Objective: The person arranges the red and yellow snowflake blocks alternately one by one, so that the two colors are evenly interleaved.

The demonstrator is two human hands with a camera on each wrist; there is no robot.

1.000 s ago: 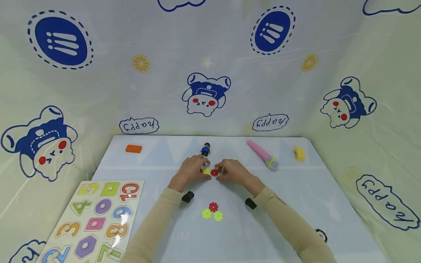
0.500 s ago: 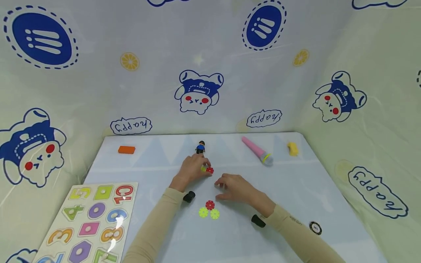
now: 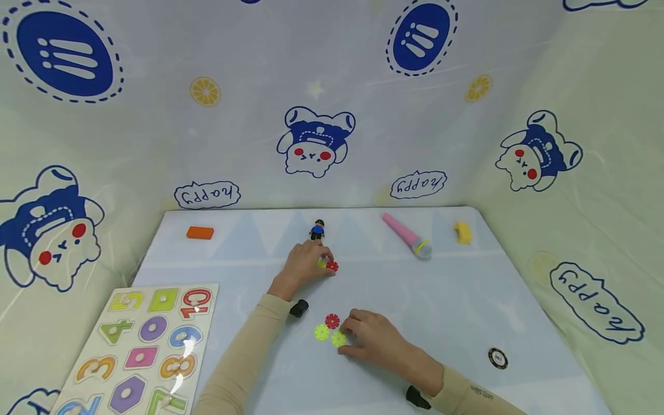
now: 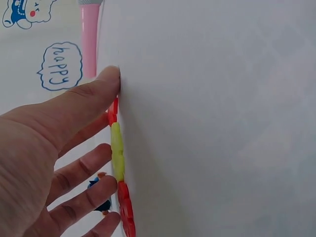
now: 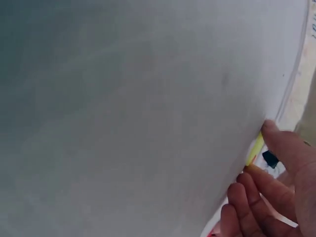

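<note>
My left hand (image 3: 302,266) pinches a red notched disc (image 3: 332,266) towards the middle of the table. A yellow-green disc (image 4: 117,150) and a second red disc (image 4: 127,207) continue in a row along its fingers in the left wrist view. Nearer the front, my right hand (image 3: 381,337) has thumb and index finger at opposite edges of a yellow-green disc (image 5: 256,148). Beside that one lie a loose red disc (image 3: 332,321) and another yellow-green disc (image 3: 321,332). Just beyond the left hand is a small toy figure (image 3: 317,229) in blue and black.
A number-and-shape puzzle board (image 3: 116,350) lies at the left. Along the back are an orange block (image 3: 199,232), a pink toy microphone (image 3: 407,235) and a small yellow piece (image 3: 463,233). A black-and-white round chip (image 3: 498,358) rests at the right.
My right hand has left the discs at the left hand and come nearer the front, where it now takes hold of a yellow-green disc. The left hand stays with its discs.
</note>
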